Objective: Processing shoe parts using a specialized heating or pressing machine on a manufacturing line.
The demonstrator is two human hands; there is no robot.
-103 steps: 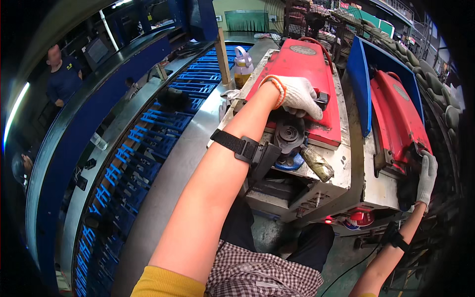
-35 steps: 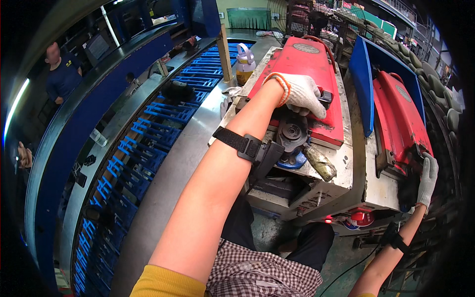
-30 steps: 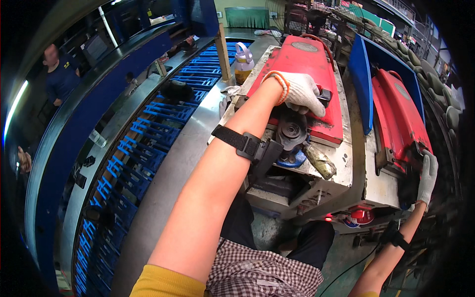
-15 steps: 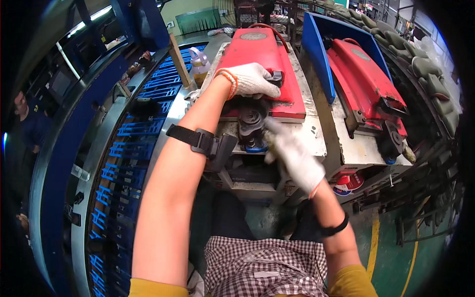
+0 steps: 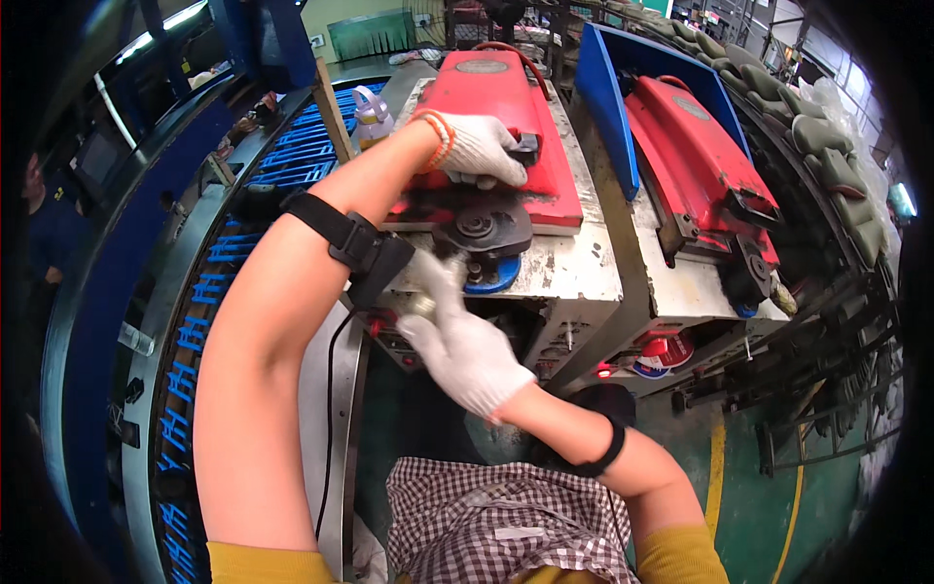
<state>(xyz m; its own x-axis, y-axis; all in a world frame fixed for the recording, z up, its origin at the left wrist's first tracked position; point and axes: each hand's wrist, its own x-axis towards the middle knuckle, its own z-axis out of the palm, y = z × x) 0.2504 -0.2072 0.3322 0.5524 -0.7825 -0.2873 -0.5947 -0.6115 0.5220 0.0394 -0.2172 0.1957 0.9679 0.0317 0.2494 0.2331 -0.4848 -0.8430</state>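
My left hand (image 5: 475, 154), in a white knit glove, is closed around the dark handle (image 5: 526, 148) at the front of a red machine cover (image 5: 484, 95). Below that handle, a black pivoting lever plate (image 5: 496, 230) sits above a blue base (image 5: 500, 278). My right hand (image 5: 465, 355), also gloved and partly blurred, is left of the blue base. Its fingers curl about a yellowish lever grip (image 5: 421, 306), mostly hidden by the glove. My left forearm crosses in front of the machine's left side.
At right stands a second red-covered machine (image 5: 691, 136) with a blue guard (image 5: 623, 117). A rack of olive pads (image 5: 837, 165) runs along the far right. Blue slatted conveyor parts (image 5: 204, 292) lie at left, near a clear bottle (image 5: 372, 115). A black cable (image 5: 329, 428) hangs by my left arm.
My right hand has swung left and nearer to me, from the lever's right side to its left. The black lever plate has turned. My left hand stays on the cover handle.
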